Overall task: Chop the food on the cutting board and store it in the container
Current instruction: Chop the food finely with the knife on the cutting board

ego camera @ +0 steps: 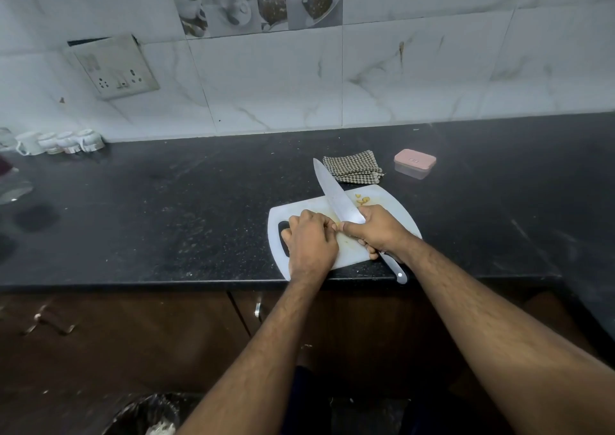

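Note:
A white cutting board (392, 201) lies on the black counter near its front edge. My right hand (376, 229) grips the handle of a large knife (336, 194), whose blade points away to the upper left over the board. My left hand (309, 238) rests on the board with fingers curled, pinching a small yellowish piece of food (336, 225) against the blade; most of that piece is hidden. A few chopped yellow bits (362, 199) lie on the board's far side. A small clear container with a pink lid (415, 163), closed, stands behind the board to the right.
A folded checked cloth (352, 166) lies just behind the board. White cups (60, 141) stand at the far left against the tiled wall. A wall socket (114, 68) sits above them. A bin with a black bag (149, 414) is on the floor below.

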Action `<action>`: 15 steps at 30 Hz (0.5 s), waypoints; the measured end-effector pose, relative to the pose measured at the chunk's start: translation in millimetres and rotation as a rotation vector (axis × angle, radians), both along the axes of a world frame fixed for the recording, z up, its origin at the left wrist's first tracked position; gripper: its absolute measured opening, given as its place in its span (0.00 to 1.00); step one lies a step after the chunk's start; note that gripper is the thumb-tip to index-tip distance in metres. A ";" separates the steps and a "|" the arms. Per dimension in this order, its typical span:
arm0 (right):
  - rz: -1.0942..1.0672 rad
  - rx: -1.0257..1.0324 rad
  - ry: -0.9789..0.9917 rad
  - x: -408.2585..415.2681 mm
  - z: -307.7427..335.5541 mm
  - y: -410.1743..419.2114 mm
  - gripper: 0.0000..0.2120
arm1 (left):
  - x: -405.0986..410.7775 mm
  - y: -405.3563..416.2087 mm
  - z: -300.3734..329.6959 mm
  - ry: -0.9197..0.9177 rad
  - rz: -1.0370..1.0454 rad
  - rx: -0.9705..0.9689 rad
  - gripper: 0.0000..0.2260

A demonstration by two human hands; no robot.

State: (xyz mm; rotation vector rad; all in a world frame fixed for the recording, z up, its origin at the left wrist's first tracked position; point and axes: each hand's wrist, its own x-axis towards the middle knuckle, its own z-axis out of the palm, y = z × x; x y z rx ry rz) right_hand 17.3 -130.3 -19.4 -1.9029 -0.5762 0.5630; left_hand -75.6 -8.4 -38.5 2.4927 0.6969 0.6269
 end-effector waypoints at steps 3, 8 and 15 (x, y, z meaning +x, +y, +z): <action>-0.009 0.001 0.022 1.5 -1.5 0.8 0.07 | 0.0 -1.5 -0.3 0.022 -0.003 0.052 0.07; -0.014 -0.021 0.028 2.2 -1.9 2.5 0.07 | 0.8 -0.5 -2.6 0.054 -0.017 0.094 0.10; -0.039 -0.087 -0.042 3.3 -2.4 6.3 0.10 | 0.2 -3.4 -1.3 0.101 -0.015 0.151 0.11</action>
